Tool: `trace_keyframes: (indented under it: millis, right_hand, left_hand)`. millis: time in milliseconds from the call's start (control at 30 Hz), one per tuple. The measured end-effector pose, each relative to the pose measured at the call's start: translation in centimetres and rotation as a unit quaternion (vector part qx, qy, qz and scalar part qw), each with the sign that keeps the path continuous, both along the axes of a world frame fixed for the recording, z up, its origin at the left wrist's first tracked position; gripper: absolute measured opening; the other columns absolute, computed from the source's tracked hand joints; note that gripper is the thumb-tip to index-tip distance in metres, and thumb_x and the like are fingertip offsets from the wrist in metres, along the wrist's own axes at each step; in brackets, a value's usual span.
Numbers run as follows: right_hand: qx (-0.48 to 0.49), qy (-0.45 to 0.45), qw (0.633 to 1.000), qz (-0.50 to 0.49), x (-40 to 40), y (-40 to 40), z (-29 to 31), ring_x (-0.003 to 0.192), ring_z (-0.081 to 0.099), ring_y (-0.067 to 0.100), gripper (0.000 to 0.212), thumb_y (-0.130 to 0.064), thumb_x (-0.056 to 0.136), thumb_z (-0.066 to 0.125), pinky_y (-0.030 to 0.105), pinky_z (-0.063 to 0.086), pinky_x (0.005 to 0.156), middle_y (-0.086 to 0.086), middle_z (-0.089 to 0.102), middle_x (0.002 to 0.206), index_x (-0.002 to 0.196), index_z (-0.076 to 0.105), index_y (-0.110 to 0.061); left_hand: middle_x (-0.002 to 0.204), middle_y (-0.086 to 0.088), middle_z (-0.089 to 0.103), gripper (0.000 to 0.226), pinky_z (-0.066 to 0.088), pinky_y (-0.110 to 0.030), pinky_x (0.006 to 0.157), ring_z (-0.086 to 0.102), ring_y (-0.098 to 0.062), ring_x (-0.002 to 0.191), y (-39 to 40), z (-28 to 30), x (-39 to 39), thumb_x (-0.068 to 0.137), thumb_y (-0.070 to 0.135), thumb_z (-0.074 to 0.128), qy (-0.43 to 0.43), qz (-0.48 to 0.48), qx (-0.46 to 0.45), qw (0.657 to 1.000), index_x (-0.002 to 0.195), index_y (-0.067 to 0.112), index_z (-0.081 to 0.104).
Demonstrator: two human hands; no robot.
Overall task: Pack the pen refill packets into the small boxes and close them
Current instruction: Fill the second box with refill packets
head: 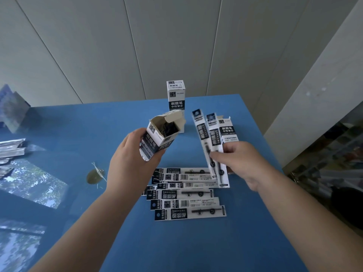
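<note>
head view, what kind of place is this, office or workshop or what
Probably a small packing station: a glossy blue table, plain grey panelled walls, and only white-and-black refill packets and small white cardboard boxes laid out.

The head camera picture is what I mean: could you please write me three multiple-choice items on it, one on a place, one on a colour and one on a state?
1. Where does the closed box stand?
A. at the far edge of the table
B. in the left hand
C. on the pile of packets

2. What colour is the table?
A. red
B. blue
C. white

3. What state is the box in the left hand?
A. taped shut
B. crushed flat
C. top flap open

Answers: 1 A, it stands upright behind both hands; 2 B, the bare top is blue; 3 C, its flap is up and dark contents show inside, while the right hand pinches packets.
</note>
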State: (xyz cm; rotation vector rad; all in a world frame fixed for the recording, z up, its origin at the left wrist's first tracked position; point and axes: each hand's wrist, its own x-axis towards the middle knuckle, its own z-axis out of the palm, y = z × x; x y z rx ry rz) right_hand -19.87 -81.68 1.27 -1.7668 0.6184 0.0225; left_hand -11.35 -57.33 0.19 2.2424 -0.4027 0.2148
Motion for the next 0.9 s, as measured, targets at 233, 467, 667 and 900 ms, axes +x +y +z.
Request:
trace_keyframes:
  millis: [233,467,667,900]
  right_hand:
    - [0.263,-0.082,0.958,-0.083,-0.8,0.8,3.0,0.080,0.078,0.019,0.007,-0.004,0.094,0.067,0.023,0.060,0.062,0.011,0.080,0.093,0.100,0.071,-0.003]
    - [0.288,-0.183,0.934,-0.108,0.0,3.0,6.1,0.080,0.077,0.015,0.006,-0.006,0.096,0.065,0.023,0.060,0.064,0.007,0.079,0.087,0.095,0.071,-0.004]
    - [0.244,-0.221,0.933,-0.146,1.7,3.6,7.1,0.081,0.078,0.016,0.011,-0.006,0.096,0.066,0.026,0.061,0.068,0.007,0.080,0.087,0.087,0.072,-0.007]
    - [0.058,-0.223,0.963,-0.141,1.6,4.6,6.0,0.068,0.069,0.015,0.015,-0.017,0.087,0.073,0.035,0.064,0.064,0.012,0.073,0.076,0.074,0.069,-0.012]
  left_hand:
    - [0.101,0.030,0.052,0.047,0.042,-0.028,0.077,0.056,-0.004,0.099,-0.4,-0.4,0.0,0.082,0.042,0.077,-0.003,-0.015,0.018,1.000,0.119,0.043,0.048]
    - [0.104,0.029,0.050,0.047,0.042,-0.027,0.074,0.053,-0.002,0.097,-1.3,-0.5,-0.2,0.083,0.046,0.076,-0.016,-0.030,0.047,0.998,0.120,0.044,0.047]
    - [0.097,0.031,0.044,0.047,0.031,-0.009,0.067,0.046,0.003,0.090,-1.8,-0.4,-0.8,0.081,0.044,0.077,-0.052,-0.044,0.085,0.994,0.117,0.043,0.047]
    - [0.101,0.029,0.049,0.050,0.040,-0.020,0.069,0.054,-0.002,0.095,-1.9,-0.3,-1.2,0.079,0.044,0.078,-0.043,-0.048,0.061,0.996,0.116,0.046,0.045]
